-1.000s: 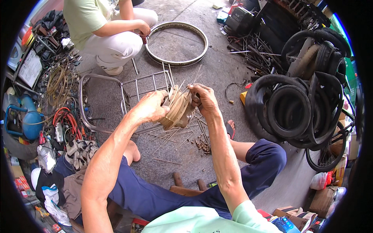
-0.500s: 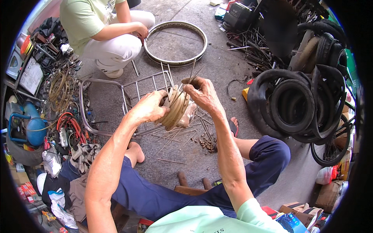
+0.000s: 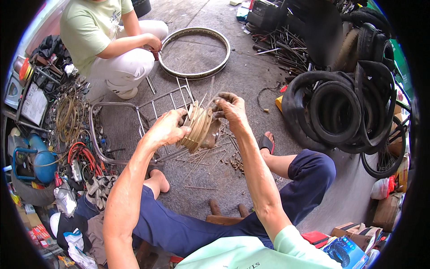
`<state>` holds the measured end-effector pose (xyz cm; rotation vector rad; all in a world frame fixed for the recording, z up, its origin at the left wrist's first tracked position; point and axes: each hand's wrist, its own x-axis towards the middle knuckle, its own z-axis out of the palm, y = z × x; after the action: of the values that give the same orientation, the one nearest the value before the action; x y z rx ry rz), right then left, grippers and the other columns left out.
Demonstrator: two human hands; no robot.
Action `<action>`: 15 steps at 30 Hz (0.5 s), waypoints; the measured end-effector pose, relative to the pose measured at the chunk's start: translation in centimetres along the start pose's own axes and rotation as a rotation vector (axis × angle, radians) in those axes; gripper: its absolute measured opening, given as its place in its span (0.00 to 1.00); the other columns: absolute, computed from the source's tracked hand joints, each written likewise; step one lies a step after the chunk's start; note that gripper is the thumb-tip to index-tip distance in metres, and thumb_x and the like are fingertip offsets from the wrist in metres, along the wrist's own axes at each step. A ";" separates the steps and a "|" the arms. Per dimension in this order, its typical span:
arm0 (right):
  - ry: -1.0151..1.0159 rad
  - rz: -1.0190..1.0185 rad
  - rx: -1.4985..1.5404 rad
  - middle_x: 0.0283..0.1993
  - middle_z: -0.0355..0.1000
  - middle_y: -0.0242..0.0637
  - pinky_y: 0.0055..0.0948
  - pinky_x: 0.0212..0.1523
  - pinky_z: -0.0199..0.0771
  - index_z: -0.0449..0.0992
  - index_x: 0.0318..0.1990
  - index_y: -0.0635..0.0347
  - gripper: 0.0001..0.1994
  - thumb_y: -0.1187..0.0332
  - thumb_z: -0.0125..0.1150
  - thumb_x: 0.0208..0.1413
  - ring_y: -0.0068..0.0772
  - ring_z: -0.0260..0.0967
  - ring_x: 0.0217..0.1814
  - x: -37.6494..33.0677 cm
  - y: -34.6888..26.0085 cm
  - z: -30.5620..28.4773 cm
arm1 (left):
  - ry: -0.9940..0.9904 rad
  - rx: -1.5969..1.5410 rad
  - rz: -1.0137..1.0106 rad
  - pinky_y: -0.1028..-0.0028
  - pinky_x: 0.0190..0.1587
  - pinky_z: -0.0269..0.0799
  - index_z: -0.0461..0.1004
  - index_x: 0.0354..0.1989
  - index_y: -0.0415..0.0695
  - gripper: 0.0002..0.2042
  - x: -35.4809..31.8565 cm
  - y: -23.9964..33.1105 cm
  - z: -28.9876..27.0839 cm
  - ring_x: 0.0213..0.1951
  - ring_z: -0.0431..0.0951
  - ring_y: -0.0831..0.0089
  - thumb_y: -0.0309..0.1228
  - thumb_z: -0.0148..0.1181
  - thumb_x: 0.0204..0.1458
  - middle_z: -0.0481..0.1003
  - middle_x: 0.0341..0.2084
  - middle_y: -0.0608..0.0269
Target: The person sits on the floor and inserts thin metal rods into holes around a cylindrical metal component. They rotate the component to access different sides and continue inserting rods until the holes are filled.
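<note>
My left hand (image 3: 169, 130) is closed round one side of a finned metal wheel hub (image 3: 197, 127), dusty and tan-coloured, tilted above the floor. At its far right side, my right hand (image 3: 229, 107) has blackened fingers pinched on a thin metal spoke (image 3: 212, 87), partly blurred. Another spoke end sticks up beside the hub. Below lie loose spokes (image 3: 204, 157), scattered on the floor, next to a small heap of short brownish pieces (image 3: 234, 166), probably spoke nipples. The fingertips' contact with the hub is partly hidden.
Beyond the hub lies a bare wheel rim (image 3: 226, 58), with a crouching person (image 3: 96, 49) beside it. A metal carrier frame (image 3: 95, 127) stands left of my hands. Black tyres and tubes (image 3: 291, 112) pile up at right. A wooden stool (image 3: 219, 219) is between my legs.
My right hand has come down a little at the hub, and the spokes in its fingers have shifted. The left hand keeps its hold on the hub, which has turned slightly. The view has shifted slightly.
</note>
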<state>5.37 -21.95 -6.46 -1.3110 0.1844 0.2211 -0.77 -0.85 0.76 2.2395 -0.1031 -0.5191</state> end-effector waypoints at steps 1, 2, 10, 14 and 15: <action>-0.011 0.004 -0.065 0.36 0.77 0.40 0.24 0.22 0.75 0.74 0.48 0.68 0.15 0.71 0.64 0.55 0.26 0.75 0.27 0.3 0.3 -0.4 | -0.021 -0.011 -0.015 0.67 0.46 0.76 0.63 0.59 0.25 0.29 0.0 0.0 -0.1 0.43 0.80 0.62 0.23 0.62 0.48 0.78 0.42 0.40; -0.020 0.007 -0.131 0.36 0.76 0.40 0.24 0.22 0.75 0.74 0.49 0.68 0.16 0.71 0.64 0.55 0.26 0.75 0.26 0.6 0.6 -0.8 | -0.027 -0.015 -0.015 0.67 0.46 0.76 0.63 0.59 0.26 0.29 0.1 0.2 0.0 0.43 0.80 0.63 0.23 0.62 0.48 0.78 0.42 0.40; 0.099 -0.132 -0.738 0.24 0.76 0.39 0.32 0.29 0.73 0.81 0.29 0.65 0.17 0.56 0.66 0.53 0.25 0.72 0.24 -1.0 -1.8 1.9 | -0.026 -0.044 -0.044 0.69 0.46 0.76 0.64 0.59 0.27 0.28 -0.1 -0.3 0.0 0.43 0.80 0.65 0.23 0.61 0.48 0.78 0.43 0.41; 0.191 -0.146 -1.085 0.24 0.78 0.42 0.36 0.37 0.75 0.82 0.28 0.63 0.23 0.47 0.67 0.47 0.34 0.77 0.29 -0.4 -1.1 1.8 | -0.061 -0.008 -0.040 0.69 0.49 0.75 0.67 0.57 0.29 0.26 0.3 0.8 0.1 0.45 0.79 0.67 0.23 0.61 0.48 0.79 0.44 0.43; 0.148 -0.085 -0.965 0.25 0.78 0.41 0.35 0.37 0.75 0.82 0.28 0.63 0.22 0.48 0.68 0.47 0.33 0.76 0.28 -0.5 -1.6 2.2 | -0.065 -0.021 -0.055 0.69 0.49 0.75 0.67 0.57 0.28 0.26 -0.1 0.8 -0.2 0.46 0.79 0.67 0.23 0.61 0.48 0.78 0.44 0.42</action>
<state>5.32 -20.20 -4.31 -2.2928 0.1484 0.1381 -0.66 -1.23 1.48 2.2109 -0.0698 -0.6204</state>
